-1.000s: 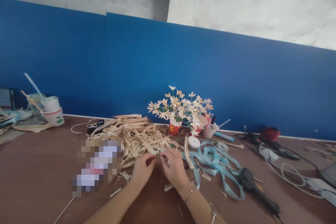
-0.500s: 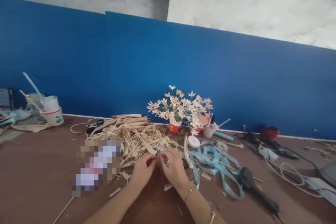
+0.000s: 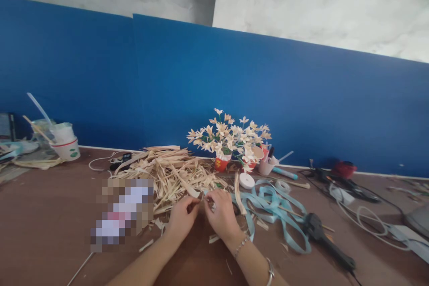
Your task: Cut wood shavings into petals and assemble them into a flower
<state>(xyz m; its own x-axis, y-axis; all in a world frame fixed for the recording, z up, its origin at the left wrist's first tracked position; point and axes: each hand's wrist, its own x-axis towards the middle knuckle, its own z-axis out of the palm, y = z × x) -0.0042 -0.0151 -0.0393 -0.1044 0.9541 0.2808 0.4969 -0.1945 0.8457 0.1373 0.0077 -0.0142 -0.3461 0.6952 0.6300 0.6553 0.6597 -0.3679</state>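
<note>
My left hand [image 3: 182, 219] and my right hand [image 3: 221, 216] meet at the fingertips in front of a heap of pale dried husk strips [image 3: 170, 170]. Both have their fingers pinched together. What lies between the fingertips is too small to make out. Behind my hands, pale husk flowers [image 3: 231, 136] stand in a red and white cup [image 3: 221, 163]. Light blue ribbon [image 3: 275, 205] lies loosely coiled to the right of my right hand.
A black hot glue gun [image 3: 326, 239] rests at the right, with white cables [image 3: 368, 223] beyond it. A pixelated object [image 3: 124, 214] with a white cord is at left. A white roll [image 3: 247, 181], a blue marker [image 3: 284, 173] and a paper cup [image 3: 67, 148] stand or lie farther back.
My fingertips have shifted very slightly; both hands stay pinched in nearly the same place. The whole view has moved a little.
</note>
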